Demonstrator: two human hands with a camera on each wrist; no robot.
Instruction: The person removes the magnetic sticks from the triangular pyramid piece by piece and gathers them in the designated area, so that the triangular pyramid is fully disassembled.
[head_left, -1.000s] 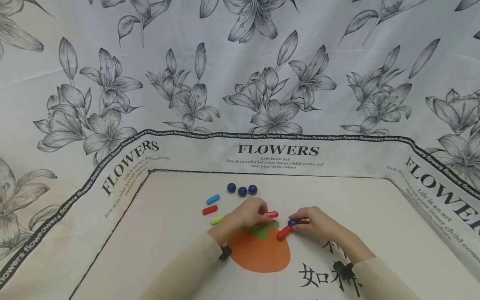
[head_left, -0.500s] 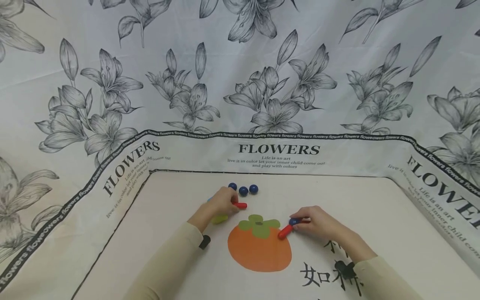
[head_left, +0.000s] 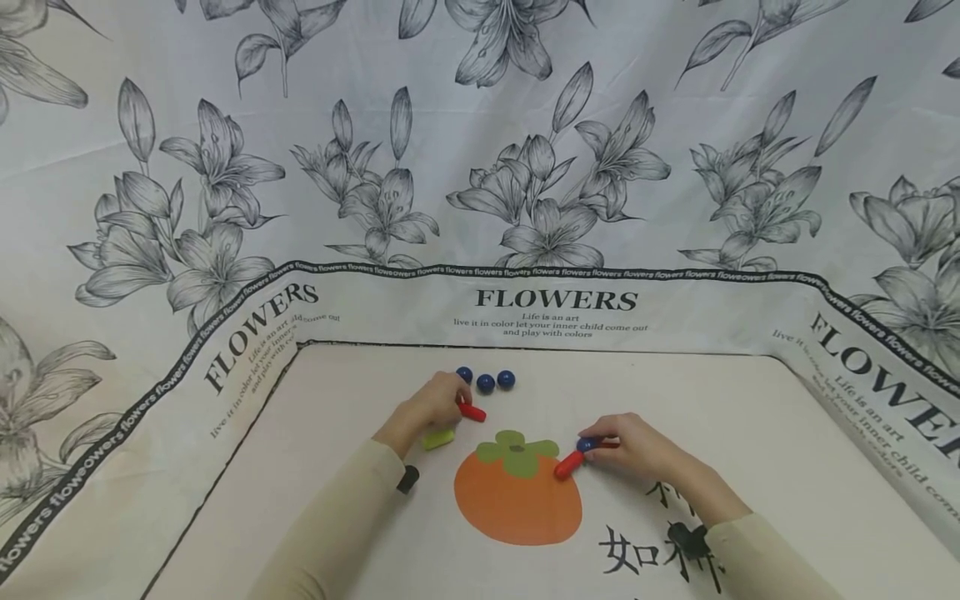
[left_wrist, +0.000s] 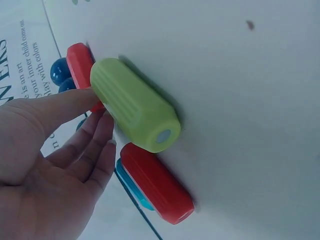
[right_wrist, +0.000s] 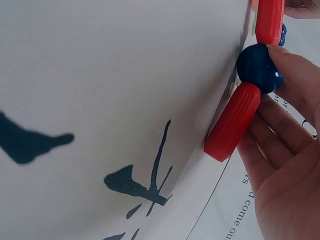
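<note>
My left hand (head_left: pixel 431 408) pinches the end of a red rod (head_left: pixel 472 412) between thumb and fingers, close to the table. A yellow-green rod (left_wrist: pixel 135 105) lies beside that hand, with a second red rod (left_wrist: pixel 157 185) and a light blue rod (left_wrist: pixel 132 185) near it; the hand hides these last two from the head view. Farther right, my right hand (head_left: pixel 626 442) holds a dark blue ball (right_wrist: pixel 260 68) by thumb and fingers. One red rod (right_wrist: pixel 270 20) joins the ball on one side, another red rod (right_wrist: pixel 232 122) on the other.
Dark blue balls (head_left: pixel 486 383) sit in a group behind the left hand. The white table cover (head_left: pixel 337 433) carries a printed orange persimmon (head_left: pixel 517 500) and black characters (head_left: pixel 630 550). A flower-printed cloth (head_left: pixel 555 233) hangs at the back.
From above the persimmon's leaves, my left hand has moved left with the red rod to the other rods. The right hand stays in place with the ball and its two rods.
</note>
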